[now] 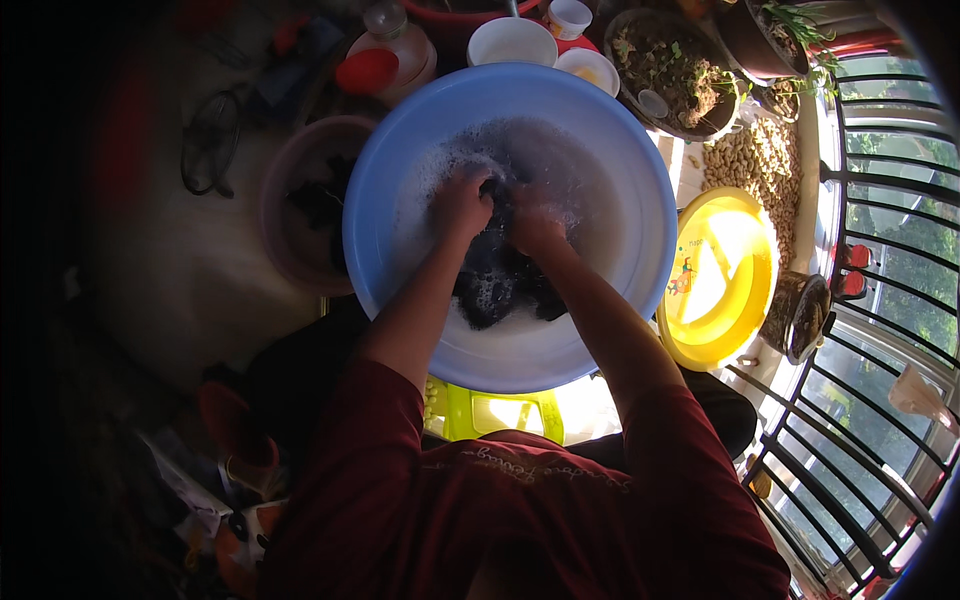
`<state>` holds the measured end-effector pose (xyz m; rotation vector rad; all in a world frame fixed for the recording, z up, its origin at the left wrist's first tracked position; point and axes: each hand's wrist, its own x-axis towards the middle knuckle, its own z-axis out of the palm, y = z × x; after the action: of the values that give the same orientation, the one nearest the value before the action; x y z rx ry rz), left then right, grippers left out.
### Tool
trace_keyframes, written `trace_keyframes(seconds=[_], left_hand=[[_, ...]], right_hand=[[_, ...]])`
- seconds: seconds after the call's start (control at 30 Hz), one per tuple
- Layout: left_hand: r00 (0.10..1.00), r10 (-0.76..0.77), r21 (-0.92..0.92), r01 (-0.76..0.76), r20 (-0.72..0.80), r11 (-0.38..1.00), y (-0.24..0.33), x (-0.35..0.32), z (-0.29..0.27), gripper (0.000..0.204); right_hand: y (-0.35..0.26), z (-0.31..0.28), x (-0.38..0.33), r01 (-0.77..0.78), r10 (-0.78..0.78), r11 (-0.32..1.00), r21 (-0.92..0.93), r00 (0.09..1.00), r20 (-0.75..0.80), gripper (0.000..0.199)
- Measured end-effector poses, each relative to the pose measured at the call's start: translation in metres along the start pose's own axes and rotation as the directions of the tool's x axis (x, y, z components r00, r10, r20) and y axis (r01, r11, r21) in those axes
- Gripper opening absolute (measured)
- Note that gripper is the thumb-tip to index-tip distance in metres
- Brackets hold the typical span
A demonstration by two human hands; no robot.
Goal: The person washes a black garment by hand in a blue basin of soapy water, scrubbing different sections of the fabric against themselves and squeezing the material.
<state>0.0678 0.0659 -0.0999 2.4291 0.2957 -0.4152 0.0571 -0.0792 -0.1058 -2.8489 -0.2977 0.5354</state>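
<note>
A large blue basin (610, 150) holds soapy water and foam. A dark wet cloth (495, 280) lies in it, bunched toward the near side. My left hand (460, 205) is closed on the cloth's far end, knuckles up in the suds. My right hand (532, 225) grips the cloth right beside it, the two hands almost touching. Both forearms reach in from the lower edge, in dark red sleeves.
A brownish tub (290, 245) with dark cloth sits left of the basin. A yellow basin (720, 275) lies to the right, by a black window grille (860, 400). Plant pots (670, 70), white bowls (512, 42) and a jug (395, 50) stand beyond. A green stool (490, 412) is below.
</note>
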Motion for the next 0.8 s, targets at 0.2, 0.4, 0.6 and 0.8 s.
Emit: trace_keyframes(seconds=[0.2,0.4,0.6,0.8], left_hand=[[0.917,-0.383,-0.986,0.152,0.113,0.073,0.002,-0.034,-0.014,0.052],[0.891,0.14,-0.823,0.454,0.433,-0.343,0.041,-0.07,-0.062,0.049],[0.979,0.144,-0.925,0.188,0.147,-0.331,0.042,-0.113,-0.045,0.033],[0.876,0.221,-0.715,0.479,0.43,-0.509,0.024,-0.085,-0.014,0.036]], right_hand=[[-0.023,-0.066,-0.038,0.131,0.014,0.847,0.515,0.963,-0.268,0.037],[-0.091,-0.119,-0.128,0.529,-0.343,0.764,0.369,0.818,-0.462,0.043],[-0.104,-0.104,-0.151,0.393,-0.226,0.856,0.335,0.869,-0.441,0.052],[-0.074,-0.077,-0.094,0.33,0.01,0.844,0.423,0.779,-0.627,0.034]])
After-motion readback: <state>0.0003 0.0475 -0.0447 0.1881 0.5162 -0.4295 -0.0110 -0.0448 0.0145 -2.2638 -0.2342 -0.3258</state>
